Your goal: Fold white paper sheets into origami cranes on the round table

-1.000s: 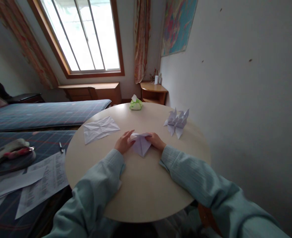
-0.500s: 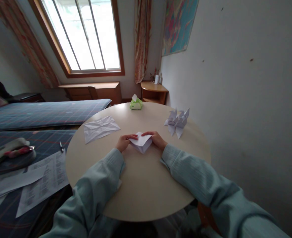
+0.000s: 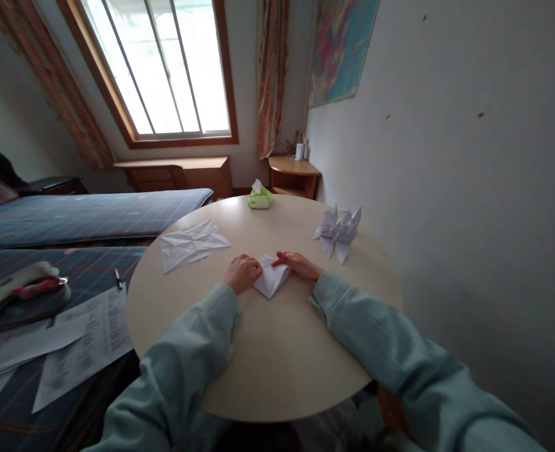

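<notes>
A white folded sheet of paper (image 3: 272, 281) lies on the round table (image 3: 282, 364) in front of me, with its point toward me. My left hand (image 3: 243, 274) is closed at its left side, fingers curled over the paper's edge. From the right, my right hand (image 3: 301, 265) grips the upper right part, its fingertips resting on top of the fold. Parts of the paper's left and right edges are hidden under the fingers.
Folded paper figures (image 3: 338, 232) stand at the table's right. A creased sheet (image 3: 195, 245) lies at the left, and a green tissue pack (image 3: 260, 198) sits at the far edge. Beside the table, a bed holds printed papers (image 3: 86, 339) and a pen (image 3: 118, 279).
The raised paper flap has come down and the paper now looks flatter. My left hand has curled and moved slightly lower; my right hand has shifted a little right.
</notes>
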The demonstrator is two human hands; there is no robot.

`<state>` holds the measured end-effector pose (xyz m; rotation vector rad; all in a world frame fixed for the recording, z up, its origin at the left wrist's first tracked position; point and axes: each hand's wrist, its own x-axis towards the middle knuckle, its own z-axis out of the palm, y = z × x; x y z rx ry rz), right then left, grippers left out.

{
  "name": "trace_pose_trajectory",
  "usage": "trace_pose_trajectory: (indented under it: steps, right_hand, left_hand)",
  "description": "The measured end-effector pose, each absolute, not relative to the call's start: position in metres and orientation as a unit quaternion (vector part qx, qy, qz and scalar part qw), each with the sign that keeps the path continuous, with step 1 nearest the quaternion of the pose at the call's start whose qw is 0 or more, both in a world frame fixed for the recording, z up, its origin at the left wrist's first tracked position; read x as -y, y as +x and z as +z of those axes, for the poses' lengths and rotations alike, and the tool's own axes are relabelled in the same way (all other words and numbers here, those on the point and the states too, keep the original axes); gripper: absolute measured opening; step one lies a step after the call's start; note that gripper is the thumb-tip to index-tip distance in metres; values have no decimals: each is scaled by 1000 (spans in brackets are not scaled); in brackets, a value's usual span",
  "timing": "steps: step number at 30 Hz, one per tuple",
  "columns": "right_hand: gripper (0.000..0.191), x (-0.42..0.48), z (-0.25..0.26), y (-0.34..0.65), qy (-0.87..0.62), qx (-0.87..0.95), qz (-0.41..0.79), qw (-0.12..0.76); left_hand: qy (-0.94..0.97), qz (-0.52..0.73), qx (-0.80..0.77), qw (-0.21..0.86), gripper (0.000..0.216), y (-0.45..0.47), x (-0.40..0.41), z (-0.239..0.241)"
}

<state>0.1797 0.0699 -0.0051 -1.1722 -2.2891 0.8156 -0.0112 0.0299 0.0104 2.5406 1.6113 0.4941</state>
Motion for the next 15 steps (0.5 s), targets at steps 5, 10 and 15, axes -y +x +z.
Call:
trace_pose_trajectory:
  steps: [5,10,15]
  right_hand:
    - [21,-54,-12,161,-450,858,19,248]
    - [27,-40,-12,153,-402,897,-41,178]
    - [47,-42,-17,159,-404,907,16,120]
  left_hand:
    - [830,161,-531,-51,22,8,-29,-7]
    - [850,176,-496,4,35,5,-35,-21]
    - [842,106,-528,36,49,-1,-37,-24]
